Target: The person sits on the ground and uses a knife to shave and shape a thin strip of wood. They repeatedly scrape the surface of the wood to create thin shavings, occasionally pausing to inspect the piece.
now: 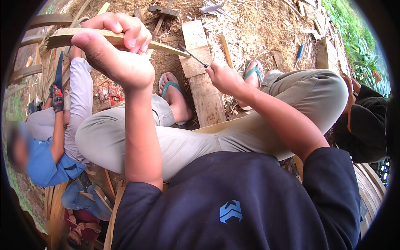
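Dark navy shirt (233, 200) fills the lower frame, nearest the lens, blocking the ground beneath it. Bent knees in grey-green trousers (196, 141) come next, feet in teal-strapped sandals (171, 89) on bare dirt.

Wooden plank (204, 83) lies on the ground between the feet, running away toward a litter of pale shavings (237, 41) and offcuts.

Left hand (116, 50) raised close to the camera — grip closed tight around a long curved wooden strip (166, 48), thumb over the top; the hand covers the strip's middle, and the strip tapers rightward to a thin end.

Right hand (223, 77) lower, fingers wrapped shut on a thin dark metal tool (193, 57) whose tip meets the strip's tapered end above the plank.

At far left a second person in a blue shirt (43, 162) sits — gloved hand (57, 100) up, partly hidden by curved wooden slats (46, 21). At right edge, another person's dark sleeve (371, 125). A blue-handled tool (300, 52) lies in the dirt upper right.
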The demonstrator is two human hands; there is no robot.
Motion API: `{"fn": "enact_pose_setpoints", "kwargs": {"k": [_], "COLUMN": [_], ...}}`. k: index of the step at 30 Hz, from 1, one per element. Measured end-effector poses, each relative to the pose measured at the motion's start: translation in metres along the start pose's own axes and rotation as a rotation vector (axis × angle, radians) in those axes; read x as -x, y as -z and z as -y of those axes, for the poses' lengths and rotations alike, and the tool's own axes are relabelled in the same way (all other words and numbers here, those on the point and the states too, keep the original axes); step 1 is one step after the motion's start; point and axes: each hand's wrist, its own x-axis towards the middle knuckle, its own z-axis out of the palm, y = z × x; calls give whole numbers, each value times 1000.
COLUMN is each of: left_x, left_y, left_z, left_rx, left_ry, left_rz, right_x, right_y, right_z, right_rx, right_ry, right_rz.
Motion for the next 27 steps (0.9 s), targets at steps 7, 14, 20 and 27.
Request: {"fn": "enact_pose_setpoints", "kwargs": {"k": [7, 14, 20, 27], "left_x": [-4, -2, -1, 0], "left_y": [7, 4, 1, 0], "left_z": [1, 0, -1, -2], "left_rx": [16, 13, 7, 14], "left_ry": [5, -15, -4, 2], "left_rz": [20, 24, 32, 27], "right_x": [0, 11, 0, -9], "right_y": [20, 10, -4, 13], "right_z": [30, 12, -2, 12], "right_rx": [-220, 69, 1, -204], "right_ry": [124, 140, 98, -44], "right_rz": [-26, -130, -119, 135]}}
